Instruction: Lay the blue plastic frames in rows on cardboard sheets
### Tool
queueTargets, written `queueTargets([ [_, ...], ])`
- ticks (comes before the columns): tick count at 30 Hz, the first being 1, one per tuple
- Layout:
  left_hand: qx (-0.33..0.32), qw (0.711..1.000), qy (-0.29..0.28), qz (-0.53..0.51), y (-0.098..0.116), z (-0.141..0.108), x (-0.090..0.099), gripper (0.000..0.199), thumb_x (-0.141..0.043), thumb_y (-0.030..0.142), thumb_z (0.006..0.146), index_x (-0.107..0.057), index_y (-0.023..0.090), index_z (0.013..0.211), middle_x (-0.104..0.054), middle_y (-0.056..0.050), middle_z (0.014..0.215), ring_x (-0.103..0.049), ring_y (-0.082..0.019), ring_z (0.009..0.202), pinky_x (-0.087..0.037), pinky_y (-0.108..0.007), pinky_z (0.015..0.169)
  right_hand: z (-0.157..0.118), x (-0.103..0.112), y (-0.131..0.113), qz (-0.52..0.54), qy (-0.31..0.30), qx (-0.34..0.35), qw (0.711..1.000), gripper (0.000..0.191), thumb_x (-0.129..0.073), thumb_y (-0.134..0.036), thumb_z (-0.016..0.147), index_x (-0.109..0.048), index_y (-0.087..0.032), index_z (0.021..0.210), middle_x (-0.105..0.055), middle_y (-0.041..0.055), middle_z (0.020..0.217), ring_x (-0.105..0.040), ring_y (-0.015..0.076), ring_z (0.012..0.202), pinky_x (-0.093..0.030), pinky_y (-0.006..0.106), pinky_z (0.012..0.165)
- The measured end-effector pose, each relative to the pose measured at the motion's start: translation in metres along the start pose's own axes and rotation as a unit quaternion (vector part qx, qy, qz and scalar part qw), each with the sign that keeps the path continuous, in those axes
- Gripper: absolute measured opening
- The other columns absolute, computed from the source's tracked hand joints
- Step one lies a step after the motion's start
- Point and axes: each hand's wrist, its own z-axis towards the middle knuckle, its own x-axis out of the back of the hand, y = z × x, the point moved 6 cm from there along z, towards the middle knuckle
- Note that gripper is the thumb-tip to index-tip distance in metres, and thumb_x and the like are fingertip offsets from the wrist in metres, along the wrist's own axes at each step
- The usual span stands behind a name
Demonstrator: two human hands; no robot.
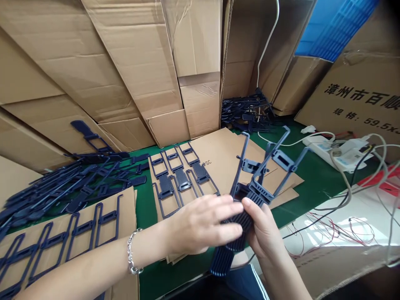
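Note:
My right hand is closed around a bundle of dark plastic brackets, its thumb on their ribbed plates. The looped wire-like arms of the brackets stick up and away from me, and a ribbed end points down toward my lap. My left hand, a chain bracelet at the wrist, lies over the same ribbed plates with its fingers bent against them. Its thumb is hidden. Just beyond my left hand, similar brackets lie in a row on a cardboard sheet.
More brackets lie lined up on a cardboard sheet at lower left. Heaps of loose ones sit at left and far back. A white power strip with tangled cables is at right. Cardboard walls stand behind the green tabletop.

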Motion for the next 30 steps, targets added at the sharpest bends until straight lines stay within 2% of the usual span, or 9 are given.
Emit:
queueTargets([
  [2,0.165,0.972,0.111,-0.127,-0.021,-0.008,0.004,0.047,-0.044,0.011,0.083,-0.041,0.031,0.126,-0.038,-0.008,0.139,-0.036,-0.022,0.127,-0.042,-0.042,0.098,-0.001,0.002,-0.004,-0.017,0.013,0.025,0.999,0.044,-0.072,-0.038,0.066,-0.062,-0.017,0.103,-0.068,0.009,0.089,-0.064,0.0259,0.082,-0.055,0.039,0.07],
  [5,0.373,0.819,0.15,-0.41,-0.04,-0.017,-0.019,0.047,-0.047,0.033,0.085,-0.032,0.032,0.13,-0.034,-0.009,0.139,-0.044,-0.025,0.121,-0.051,-0.037,0.083,-0.001,-0.001,-0.008,-0.047,0.015,0.061,0.997,0.055,-0.073,-0.036,0.066,-0.053,-0.022,0.116,-0.067,0.0063,0.092,-0.064,0.0248,0.085,-0.054,0.041,0.075],
  [7,0.402,0.719,0.105,-0.557,-0.033,-0.009,-0.034,0.057,-0.055,0.047,0.079,-0.034,0.029,0.129,-0.042,-0.01,0.134,-0.049,-0.026,0.115,-0.05,-0.035,0.081,-0.002,-0.007,-0.01,-0.072,0.003,0.085,0.994,0.059,-0.073,-0.036,0.066,-0.049,-0.025,0.119,-0.067,0.0047,0.092,-0.064,0.0233,0.086,-0.052,0.041,0.08],
  [10,0.4,0.66,0.085,-0.631,-0.024,0.003,-0.039,0.063,-0.066,0.05,0.071,-0.042,0.026,0.124,-0.051,-0.009,0.126,-0.048,-0.024,0.116,-0.047,-0.032,0.087,-0.006,-0.014,-0.017,-0.129,-0.001,0.124,0.984,0.054,-0.07,-0.036,0.071,-0.048,-0.026,0.119,-0.066,0.0042,0.094,-0.063,0.0216,0.088,-0.051,0.039,0.084],
  [16,0.403,0.653,0.087,-0.635,-0.028,0.008,-0.038,0.051,-0.063,0.046,0.076,-0.049,0.022,0.119,-0.063,-0.009,0.103,-0.064,-0.018,0.081,-0.052,-0.029,0.072,-0.012,-0.009,-0.039,-0.271,0.007,0.202,0.941,0.045,-0.065,-0.039,0.074,-0.052,-0.025,0.114,-0.063,0.005,0.096,-0.062,0.0211,0.086,-0.053,0.034,0.071],
  [19,0.422,0.65,0.053,-0.63,-0.029,0.004,-0.038,0.049,-0.059,0.046,0.079,-0.046,0.021,0.119,-0.064,-0.008,0.087,-0.063,-0.014,0.06,-0.052,-0.025,0.054,0.0,0.001,-0.042,-0.267,0.01,0.175,0.948,0.041,-0.063,-0.045,0.074,-0.058,-0.021,0.108,-0.064,0.0071,0.094,-0.061,0.023,0.087,-0.052,0.035,0.071],
  [21,0.423,0.679,0.077,-0.595,-0.033,0.003,-0.026,0.043,-0.058,0.043,0.081,-0.047,0.018,0.113,-0.063,-0.007,0.084,-0.063,-0.015,0.061,-0.052,-0.024,0.053,0.014,0.006,-0.046,-0.226,0.017,0.163,0.96,0.039,-0.063,-0.047,0.073,-0.061,-0.019,0.101,-0.064,0.0076,0.093,-0.061,0.0227,0.085,-0.052,0.036,0.072],
  [26,0.396,0.789,0.2,-0.425,-0.053,-0.005,0.041,0.034,-0.053,0.043,0.084,-0.047,0.018,0.107,-0.064,-0.007,0.083,-0.063,-0.015,0.062,-0.054,-0.026,0.055,0.069,0.001,-0.072,-0.214,0.026,0.181,0.96,0.042,-0.063,-0.056,0.068,-0.061,-0.019,0.088,-0.059,0.0046,0.087,-0.058,0.0164,0.071,-0.051,0.033,0.06],
  [30,0.331,0.841,0.41,-0.125,-0.069,-0.026,0.134,0.031,-0.053,0.044,0.084,-0.044,0.02,0.1,-0.06,-0.002,0.083,-0.063,-0.014,0.066,-0.054,-0.024,0.054,0.123,-0.009,-0.078,-0.227,-0.008,0.202,0.953,0.046,-0.055,-0.061,0.071,-0.056,-0.022,0.096,-0.055,0.0036,0.091,-0.059,0.0176,0.082,-0.05,0.031,0.064],
])
